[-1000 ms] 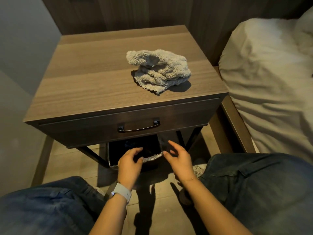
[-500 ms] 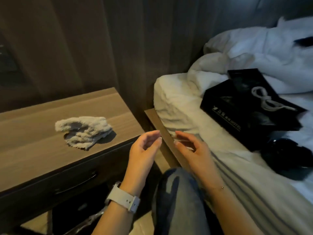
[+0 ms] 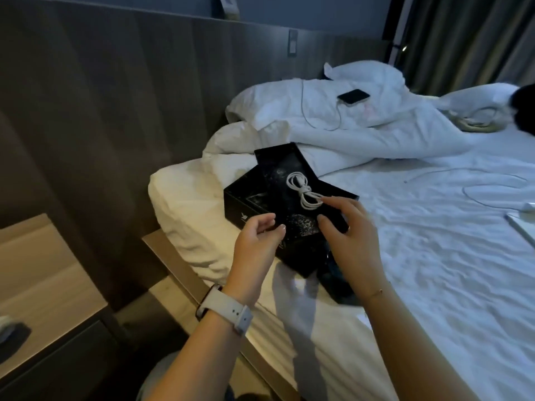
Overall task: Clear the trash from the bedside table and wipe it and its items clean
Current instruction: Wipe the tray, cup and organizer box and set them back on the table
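A black box [image 3: 246, 202] lies on the white bed, with a dark flat slab [image 3: 282, 166] on top of it. A coiled white cable [image 3: 302, 188] rests on that slab. My left hand [image 3: 256, 244] hovers at the box's near left side, fingers loosely curled and empty. My right hand [image 3: 348, 227] reaches over the box's near right part, fingers spread, fingertips close to the cable. The bedside table [image 3: 37, 273] shows at the lower left, with a sliver of the grey cloth [image 3: 5, 328] at the frame's edge.
A phone [image 3: 353, 96] on a thin cord lies on the rumpled duvet [image 3: 347, 134] farther back. More white cable [image 3: 492, 186] trails across the sheet at right. The wooden bed frame [image 3: 173, 270] runs between table and mattress. A dark object [image 3: 338, 282] sits beside the box.
My view has swung right from the table and the bin below it to the bed. Both hands have risen and moved up to the black box.
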Available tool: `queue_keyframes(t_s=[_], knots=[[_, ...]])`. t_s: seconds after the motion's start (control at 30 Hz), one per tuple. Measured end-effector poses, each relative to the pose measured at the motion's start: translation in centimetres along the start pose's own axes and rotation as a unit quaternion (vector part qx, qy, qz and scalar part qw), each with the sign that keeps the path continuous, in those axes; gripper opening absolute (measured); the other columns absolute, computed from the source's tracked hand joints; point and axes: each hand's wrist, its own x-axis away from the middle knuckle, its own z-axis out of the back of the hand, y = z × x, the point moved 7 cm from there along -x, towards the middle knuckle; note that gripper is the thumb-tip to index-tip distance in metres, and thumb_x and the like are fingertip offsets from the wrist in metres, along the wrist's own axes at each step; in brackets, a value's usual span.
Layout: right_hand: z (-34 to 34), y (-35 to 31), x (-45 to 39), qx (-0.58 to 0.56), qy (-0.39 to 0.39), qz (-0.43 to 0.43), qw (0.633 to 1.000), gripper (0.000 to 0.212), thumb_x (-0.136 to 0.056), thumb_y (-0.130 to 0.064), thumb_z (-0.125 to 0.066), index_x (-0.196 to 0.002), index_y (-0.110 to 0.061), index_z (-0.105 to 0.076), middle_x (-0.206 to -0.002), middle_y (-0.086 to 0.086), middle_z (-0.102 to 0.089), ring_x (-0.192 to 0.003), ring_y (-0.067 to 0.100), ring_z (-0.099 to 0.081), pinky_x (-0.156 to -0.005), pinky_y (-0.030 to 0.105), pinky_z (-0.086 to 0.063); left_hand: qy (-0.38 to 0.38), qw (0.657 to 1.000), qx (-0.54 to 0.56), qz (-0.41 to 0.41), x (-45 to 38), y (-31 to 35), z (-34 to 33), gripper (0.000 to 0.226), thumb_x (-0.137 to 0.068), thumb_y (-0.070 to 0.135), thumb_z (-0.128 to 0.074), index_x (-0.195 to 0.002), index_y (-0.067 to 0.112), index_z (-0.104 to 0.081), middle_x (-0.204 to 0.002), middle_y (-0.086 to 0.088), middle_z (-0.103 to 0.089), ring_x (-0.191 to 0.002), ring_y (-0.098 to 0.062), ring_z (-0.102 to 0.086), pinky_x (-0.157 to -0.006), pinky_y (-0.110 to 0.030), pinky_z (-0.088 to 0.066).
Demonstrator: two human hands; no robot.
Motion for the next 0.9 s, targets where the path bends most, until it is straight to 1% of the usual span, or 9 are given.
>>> queue_keyframes(t_s=[0.1, 0.17, 0.23, 0.33, 0.47, 0.57, 0.7, 0.8, 0.9], knots=[[1.0, 2.9, -2.2, 0.074, 0.029, -0.023, 0.997, 0.031, -0.086, -0.023, -0.063, -0.117, -0.02, -0.063, -0.116, -0.002, -0.055, -0.115, 0.018, -0.045, -0.098, 0.031, -0.04, 0.026, 0.998, -0.039, 0.04, -2.2, -1.0, -1.2, 0.027, -0.088, 0.03, -0.066, -0.109, 0.019, -0.053, -0.098, -0.001, -0.059, -0.09, -0.015, -0.06, -0.086, -0.04, -0.054], [1.1, 4.8, -3.3, 0.102, 0.028, -0.053, 0.993, 0.034, -0.085, -0.028, -0.064, -0.118, -0.018, -0.061, -0.114, 0.002, -0.053, -0.112, 0.023, -0.048, -0.093, 0.039, -0.045, 0.032, 0.995, -0.063, 0.067, -3.0, -1.6, -1.6, 0.03, -0.088, 0.034, -0.065, -0.103, 0.013, -0.049, -0.089, -0.004, -0.056, -0.077, -0.017, -0.059, -0.071, -0.037, -0.056], [0.8, 6.0, -4.3, 0.113, 0.005, -0.066, 0.991, 0.038, -0.085, -0.034, -0.064, -0.119, -0.019, -0.059, -0.113, 0.002, -0.051, -0.109, 0.024, -0.051, -0.089, 0.038, -0.047, 0.024, 0.993, -0.061, 0.1, -3.4, -2.4, -2.2, 0.028, -0.091, 0.036, -0.061, -0.092, 0.013, -0.045, -0.087, -0.007, -0.055, -0.063, -0.017, -0.059, -0.058, -0.033, -0.055], [0.0, 5.3, -5.6, 0.161, -0.01, -0.006, 0.987, 0.043, -0.083, -0.041, -0.066, -0.121, -0.022, -0.061, -0.112, 0.002, -0.051, -0.109, 0.024, -0.048, -0.092, 0.034, -0.041, 0.006, 0.991, -0.032, 0.129, -3.7, -3.2, -2.9, 0.027, -0.095, 0.035, -0.055, -0.094, 0.01, -0.046, -0.087, -0.01, -0.059, -0.046, -0.016, -0.06, -0.049, -0.029, -0.054], [-2.3, 3.3, -6.8, 0.222, -0.062, 0.072, 0.97, 0.05, -0.081, -0.055, -0.062, -0.125, -0.032, -0.06, -0.127, -0.008, -0.054, -0.12, 0.018, -0.045, -0.099, 0.037, -0.031, 0.021, 0.993, 0.011, 0.115, -4.0, -3.1, -3.1, 0.025, -0.1, 0.024, -0.046, -0.109, 0.001, -0.046, -0.099, -0.018, -0.062, -0.046, -0.016, -0.063, -0.044, -0.022, -0.052], [-3.8, 2.5, -7.2, 0.258, -0.094, 0.093, 0.957, 0.044, -0.081, -0.057, -0.06, -0.117, -0.032, -0.064, -0.12, -0.009, -0.06, -0.116, 0.016, -0.048, -0.096, 0.033, -0.025, 0.033, 0.993, 0.053, 0.104, -3.8, -2.6, -2.9, 0.023, -0.103, 0.022, -0.038, -0.111, 0.001, -0.045, -0.098, -0.024, -0.062, -0.046, -0.02, -0.065, -0.042, -0.023, -0.052], [-4.9, 1.9, -7.1, 0.257, -0.093, 0.115, 0.955, 0.038, -0.083, -0.047, -0.065, -0.114, -0.026, -0.068, -0.099, -0.002, -0.067, -0.102, 0.023, -0.053, -0.09, 0.034, -0.033, 0.054, 0.995, 0.037, 0.079, -3.2, -1.9, -1.9, 0.022, -0.103, 0.024, -0.037, -0.109, 0.003, -0.043, -0.096, -0.02, -0.062, -0.049, -0.028, -0.066, -0.044, -0.029, -0.055], [-5.0, 0.8, -6.6, 0.195, -0.063, 0.154, 0.967, 0.032, -0.083, -0.035, -0.069, -0.111, -0.019, -0.071, -0.097, 0.0, -0.068, -0.096, 0.023, -0.058, -0.088, 0.036, -0.042, 0.073, 0.995, 0.011, 0.065, -2.8, -1.4, -0.2, 0.022, -0.103, 0.023, -0.038, -0.108, 0.003, -0.042, -0.099, -0.02, -0.059, -0.05, -0.031, -0.065, -0.045, -0.034, -0.056], [-5.3, -1.7, -5.6, 0.097, -0.059, 0.179, 0.977, 0.03, -0.084, -0.029, -0.071, -0.11, -0.015, -0.072, -0.096, -0.001, -0.069, -0.085, 0.014, -0.062, -0.081, 0.026, -0.05, 0.082, 0.994, 0.014, 0.064, -2.2, -1.2, 2.7, 0.034, -0.103, 0.023, -0.038, -0.112, -0.009, -0.046, -0.099, -0.028, -0.062, -0.042, -0.027, -0.062, -0.04, -0.028, -0.053]])
